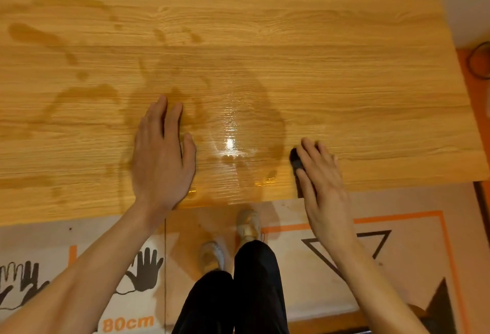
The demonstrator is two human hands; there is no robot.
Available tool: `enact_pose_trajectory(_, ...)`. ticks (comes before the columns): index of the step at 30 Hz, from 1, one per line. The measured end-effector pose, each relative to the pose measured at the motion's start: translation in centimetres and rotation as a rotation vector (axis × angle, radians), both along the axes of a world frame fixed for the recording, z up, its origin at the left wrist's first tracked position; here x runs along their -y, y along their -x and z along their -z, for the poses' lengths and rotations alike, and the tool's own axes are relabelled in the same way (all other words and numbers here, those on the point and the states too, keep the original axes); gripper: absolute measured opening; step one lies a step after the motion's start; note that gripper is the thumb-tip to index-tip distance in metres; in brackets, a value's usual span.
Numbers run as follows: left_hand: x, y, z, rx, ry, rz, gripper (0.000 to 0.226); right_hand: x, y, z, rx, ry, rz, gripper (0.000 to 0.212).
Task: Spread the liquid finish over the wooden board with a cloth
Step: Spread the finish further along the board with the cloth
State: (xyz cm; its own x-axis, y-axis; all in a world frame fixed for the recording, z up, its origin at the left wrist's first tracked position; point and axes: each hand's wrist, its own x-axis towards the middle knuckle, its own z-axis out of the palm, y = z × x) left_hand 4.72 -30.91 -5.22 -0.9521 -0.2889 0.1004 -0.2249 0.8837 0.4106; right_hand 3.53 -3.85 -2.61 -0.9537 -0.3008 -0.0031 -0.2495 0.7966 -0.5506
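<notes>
A long wooden board (344, 73) fills the upper half of the view. Dark wet streaks and a glossy pool of liquid finish (233, 132) cover its left and middle parts; the right part looks dry. My left hand (163, 158) lies flat on the board near its front edge, fingers straight, left of the glossy pool. My right hand (322, 182) presses a small dark cloth (294, 160) onto the board just right of the pool. Only the cloth's left edge shows from under the fingers.
Below the board's front edge are my legs in black trousers (238, 294) and two light shoes (248, 223) on printed cardboard (397, 254). A dark round object (480, 60) sits on the orange floor at the far right.
</notes>
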Motion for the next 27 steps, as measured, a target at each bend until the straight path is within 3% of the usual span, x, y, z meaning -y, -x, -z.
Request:
enact_pose_trajectory(5, 0.1, -0.1, 0.4, -0.018, 0.028, 0.009, 0.051, 2.1, 8.4, 0.6, -0.045, 0.001, 0.164, 0.042)
enact_pose_trajectory(10, 0.1, -0.2, 0.4, -0.025, 0.016, 0.013, 0.052, 1.3, -3.1, 0.9, -0.074, 0.002, 0.072, 0.041)
enact_pose_trajectory(12, 0.1, -0.1, 0.3, -0.023, 0.014, 0.013, 0.051, 0.8, -3.8, 0.7, -0.065, -0.010, 0.000, 0.041)
enact_pose_trajectory(15, 0.2, 0.2, 0.2, -0.010, 0.019, 0.011, 0.052, 1.9, 3.0, 0.5, -0.059, -0.040, -0.019, 0.041)
enact_pose_trajectory(19, 0.1, 0.0, 0.4, -0.019, 0.034, 0.007, 0.051, 4.5, 9.5, 1.0, -0.068, -0.016, 0.160, 0.042)
enact_pose_trajectory(24, 0.1, -0.1, 0.5, -0.034, 0.034, 0.008, 0.051, 4.8, -3.0, 0.8, -0.062, 0.053, 0.003, 0.040)
enact_pose_trajectory(27, 0.1, 0.0, 0.3, -0.031, 0.045, 0.010, 0.051, 4.6, -2.1, 0.5, -0.049, 0.054, -0.142, 0.040)
